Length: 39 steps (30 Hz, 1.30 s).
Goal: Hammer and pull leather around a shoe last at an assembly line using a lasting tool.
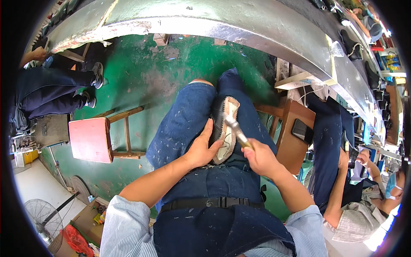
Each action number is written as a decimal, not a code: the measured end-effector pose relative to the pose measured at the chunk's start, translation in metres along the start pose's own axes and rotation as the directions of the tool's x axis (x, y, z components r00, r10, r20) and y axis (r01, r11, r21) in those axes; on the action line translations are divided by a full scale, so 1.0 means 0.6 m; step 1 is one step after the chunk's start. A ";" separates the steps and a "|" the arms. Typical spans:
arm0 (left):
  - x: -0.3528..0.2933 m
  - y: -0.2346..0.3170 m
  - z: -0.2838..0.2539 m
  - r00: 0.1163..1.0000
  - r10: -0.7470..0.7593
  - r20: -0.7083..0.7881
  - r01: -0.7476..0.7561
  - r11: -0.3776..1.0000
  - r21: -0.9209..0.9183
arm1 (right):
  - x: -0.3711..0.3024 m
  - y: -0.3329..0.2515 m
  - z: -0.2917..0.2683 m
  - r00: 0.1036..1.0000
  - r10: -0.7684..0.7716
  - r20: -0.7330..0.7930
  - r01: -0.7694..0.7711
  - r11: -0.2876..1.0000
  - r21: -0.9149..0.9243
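A black shoe (pixel 217 115) lies sole-up across my lap, toe pointing away from me. Its pale underside (pixel 227 146) shows, with a ridged tan edge running around it. My left hand (pixel 200 150) is closed on the shoe's left side near the heel, thumb over the edge and fingers along the black upper. Gripped by the handle in my right hand (pixel 260 158) is a hammer (pixel 240 136). Its metal head is over the middle of the underside; whether it touches cannot be made out.
A long metal-topped bench (pixel 239 30) curves across the far side. To the left stands a pink-topped wooden stool (pixel 90 140). A phone (pixel 302 131) lies on a brown stool (pixel 295 147) at my right. People sit on both sides; a fan (pixel 43 222) stands lower left.
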<state>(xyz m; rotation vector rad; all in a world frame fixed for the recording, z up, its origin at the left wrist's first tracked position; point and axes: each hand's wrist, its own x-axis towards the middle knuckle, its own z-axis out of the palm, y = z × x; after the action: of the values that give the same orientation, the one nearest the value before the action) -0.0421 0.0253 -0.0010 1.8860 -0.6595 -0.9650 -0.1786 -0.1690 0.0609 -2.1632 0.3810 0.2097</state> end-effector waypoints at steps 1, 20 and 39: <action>-0.001 -0.002 0.000 1.000 -0.013 0.002 0.013 1.000 0.007 | 0.002 -0.004 -0.004 1.000 -0.003 0.001 0.003 1.000 0.002; 0.016 0.021 -0.081 0.976 0.213 0.054 0.015 0.181 -0.983 | -0.094 -0.020 -0.009 0.995 -0.095 -0.004 0.082 0.879 -0.471; -0.031 0.105 -0.113 0.896 0.443 0.038 -0.218 0.513 -0.830 | 0.034 -0.141 0.042 0.928 -0.220 -0.300 0.371 0.479 0.796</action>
<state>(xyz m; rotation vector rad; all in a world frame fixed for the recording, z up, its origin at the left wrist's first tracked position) -0.0002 0.0422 0.0817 0.7665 -0.5483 -1.0079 -0.1301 -0.1062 0.1049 -1.2106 0.1225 -0.3161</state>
